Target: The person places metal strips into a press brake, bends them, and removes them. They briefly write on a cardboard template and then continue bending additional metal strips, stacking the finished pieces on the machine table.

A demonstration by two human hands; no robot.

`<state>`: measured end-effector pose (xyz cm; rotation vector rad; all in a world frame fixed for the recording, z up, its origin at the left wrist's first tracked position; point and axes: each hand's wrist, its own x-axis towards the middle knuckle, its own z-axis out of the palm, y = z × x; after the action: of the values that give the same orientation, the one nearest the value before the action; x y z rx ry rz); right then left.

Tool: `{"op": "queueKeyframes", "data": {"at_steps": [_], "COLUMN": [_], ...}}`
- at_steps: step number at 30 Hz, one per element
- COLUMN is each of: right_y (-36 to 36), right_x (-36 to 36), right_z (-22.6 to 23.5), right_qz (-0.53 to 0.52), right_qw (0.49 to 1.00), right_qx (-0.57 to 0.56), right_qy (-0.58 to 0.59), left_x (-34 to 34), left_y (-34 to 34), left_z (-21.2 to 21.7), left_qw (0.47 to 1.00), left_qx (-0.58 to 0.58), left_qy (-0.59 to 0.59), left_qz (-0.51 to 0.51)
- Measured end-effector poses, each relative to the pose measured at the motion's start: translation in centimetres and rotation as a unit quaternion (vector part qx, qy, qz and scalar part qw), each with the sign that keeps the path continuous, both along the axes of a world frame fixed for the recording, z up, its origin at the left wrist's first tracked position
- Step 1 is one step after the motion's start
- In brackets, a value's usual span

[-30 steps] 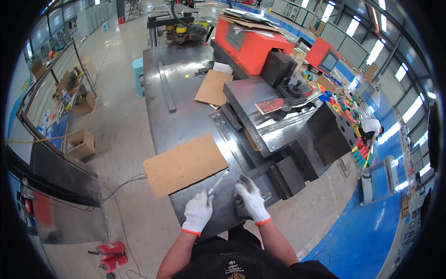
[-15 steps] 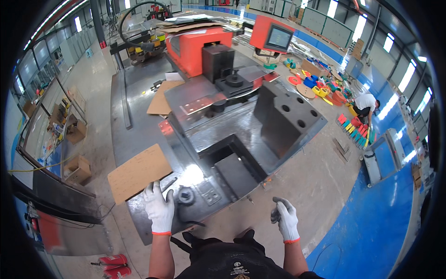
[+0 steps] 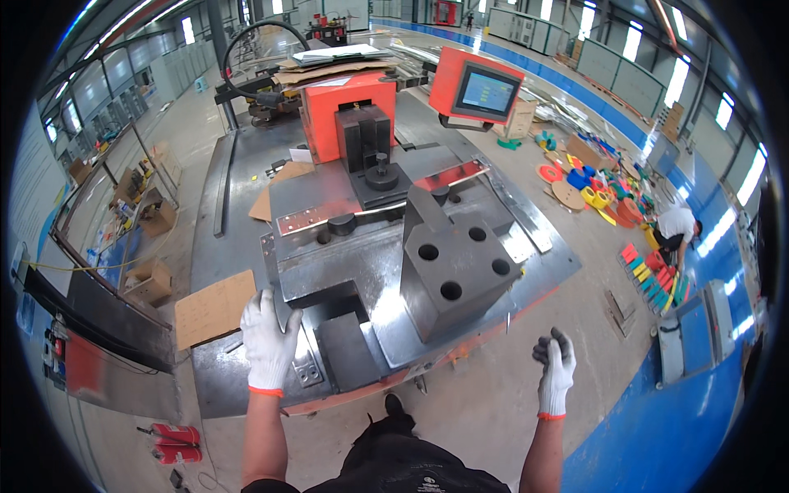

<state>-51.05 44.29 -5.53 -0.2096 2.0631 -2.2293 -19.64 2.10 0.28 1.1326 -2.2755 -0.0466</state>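
Observation:
In a white knit glove with an orange cuff, my left hand [image 3: 269, 345] hovers over or rests at the near left edge of a steel machine table; contact cannot be made out. Its fingers point away, thumb apart, nothing held. Beside it lies a flat brown cardboard sheet [image 3: 212, 310]. My right hand [image 3: 555, 370], in a matching glove with grey fingertips, hangs in the air right of the table, loosely curled and holding nothing. A heavy dark steel block [image 3: 460, 279] with several round holes stands on the table, and a rectangular recess [image 3: 345, 345] sits nearer me.
A red machine housing [image 3: 316, 123] and a red-framed screen [image 3: 486, 89] stand behind the block. Coloured tape rolls [image 3: 596, 197] cover the floor at right, near a crouching person [image 3: 675, 226]. A grey trolley [image 3: 699, 333] is there too. Red extinguishers [image 3: 174, 444] lie at lower left.
My view has shifted to the right along the table, so the steel block appears more central. Both hands remain raised without anything in them; the right appears farther right.

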Motion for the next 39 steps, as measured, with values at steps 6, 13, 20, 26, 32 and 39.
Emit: {"op": "queueKeyframes", "data": {"at_steps": [6, 13, 20, 26, 32, 39], "right_y": [-11.6, -31.9, -45.7, -47.8, -46.9, -47.5], "right_x": [-13.3, -20.4, -22.2, -23.1, -22.3, -23.7], "right_z": [4.7, 12.1, 9.6, 9.8, 8.4, 9.2], "right_qz": [0.093, 0.278, 0.403, 0.445, 0.382, 0.452], "right_qw": [0.969, 0.733, 0.537, 0.539, 0.58, 0.556], "right_qx": [0.093, 0.342, 0.511, 0.481, 0.473, 0.459], "right_qy": [0.207, 0.518, 0.536, 0.529, 0.543, 0.525], "left_x": [-10.4, -26.4, -29.9, -30.0, -30.5, -31.6], "left_y": [-6.0, -12.2, -14.0, -15.0, -15.3, -15.0], "left_z": [3.1, 4.8, 3.2, 3.7, 4.7, 3.3], "left_qw": [0.996, 0.98, 0.97, 0.962, 0.956, 0.95], "left_qx": [-0.068, 0.024, 0.018, 0.061, 0.138, 0.191], "left_qy": [0.031, -0.188, -0.232, -0.262, -0.256, -0.245], "left_qz": [-0.046, -0.058, -0.07, -0.042, -0.037, -0.022]}}
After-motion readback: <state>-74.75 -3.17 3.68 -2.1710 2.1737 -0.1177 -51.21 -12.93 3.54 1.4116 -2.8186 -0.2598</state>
